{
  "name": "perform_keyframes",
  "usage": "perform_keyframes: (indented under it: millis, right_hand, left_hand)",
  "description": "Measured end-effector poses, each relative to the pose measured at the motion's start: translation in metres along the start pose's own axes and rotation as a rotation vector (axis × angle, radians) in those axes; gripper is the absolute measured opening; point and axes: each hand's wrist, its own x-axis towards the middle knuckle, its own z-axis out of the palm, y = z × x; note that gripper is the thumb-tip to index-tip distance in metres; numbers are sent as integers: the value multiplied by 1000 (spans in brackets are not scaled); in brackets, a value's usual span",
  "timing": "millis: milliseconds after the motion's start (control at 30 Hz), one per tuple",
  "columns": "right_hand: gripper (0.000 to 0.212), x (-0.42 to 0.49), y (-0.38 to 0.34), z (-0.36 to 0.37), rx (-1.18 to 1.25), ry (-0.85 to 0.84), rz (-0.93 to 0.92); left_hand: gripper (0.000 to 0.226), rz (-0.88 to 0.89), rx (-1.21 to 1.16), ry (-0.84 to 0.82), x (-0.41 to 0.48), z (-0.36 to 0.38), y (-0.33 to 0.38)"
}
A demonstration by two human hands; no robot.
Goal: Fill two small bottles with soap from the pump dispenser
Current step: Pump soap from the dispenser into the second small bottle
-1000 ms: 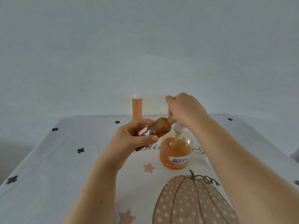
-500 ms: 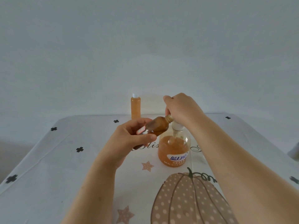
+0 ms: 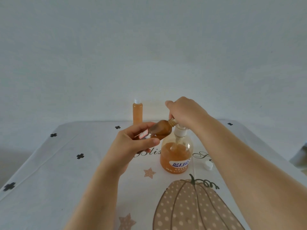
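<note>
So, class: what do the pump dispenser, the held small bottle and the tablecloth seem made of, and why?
Seemingly: pump dispenser, clear glossy plastic, soap shows through; small bottle, amber translucent plastic or glass; tablecloth, matte printed fabric or vinyl, faint fold lines.

A home: pumpkin-print tablecloth [image 3: 191, 208] on a table against a plain wall [image 3: 149, 47].

A white fabric tablecloth [image 3: 49, 180] covers the table, printed with a large tan polka-dot pumpkin [image 3: 196, 209], small tan stars [image 3: 149, 172], scattered black cross-shaped marks [image 3: 80, 156] and grey cursive lettering [image 3: 201, 155]. Behind it stands a plain pale grey wall [image 3: 149, 47]. A blurred grey shape [image 3: 301, 156] sits at the right edge.
</note>
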Motion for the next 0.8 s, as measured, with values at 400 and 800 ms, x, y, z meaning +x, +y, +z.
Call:
perform_keyframes:
  millis: [400, 800]
  right_hand:
    - [47, 4, 9, 15, 83, 9, -3]
    - [51, 1, 4, 2, 58, 0, -5]
  left_hand:
    - [40, -94, 50, -42, 5, -10, -7]
    - [39, -65, 1, -119, 2, -8, -3]
